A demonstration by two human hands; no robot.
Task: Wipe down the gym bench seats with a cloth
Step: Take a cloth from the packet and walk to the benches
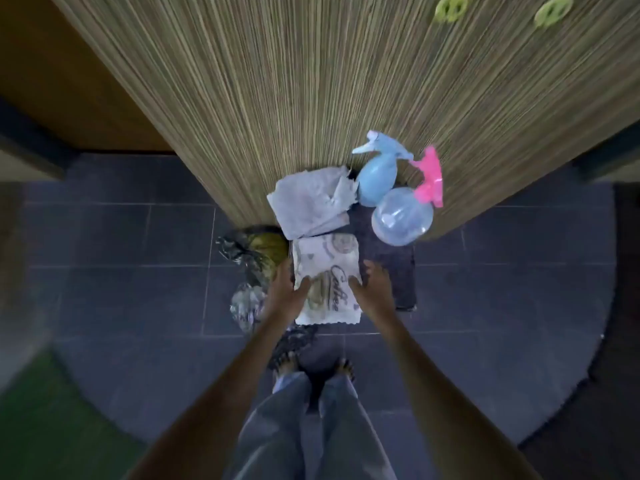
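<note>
White printed cloth (327, 271) lies on a dark mat (393, 261), just in front of a grey cloth (308, 206) and two spray bottles (401, 218). The left hand (289, 289) and right hand (374, 285) pinch its side edges, thumbs on top.

Side by side against a striped wood-grain panel (277, 98): a blue spray bottle (375, 181) and a clear spray bottle (401, 216) with a pink trigger, touching. Beneath them, a dark mat (394, 268) on a grey tiled floor (121, 237). At left, crumpled plastic bags (249, 251). High on the panel, two green discs (451, 8), blurred.
</note>
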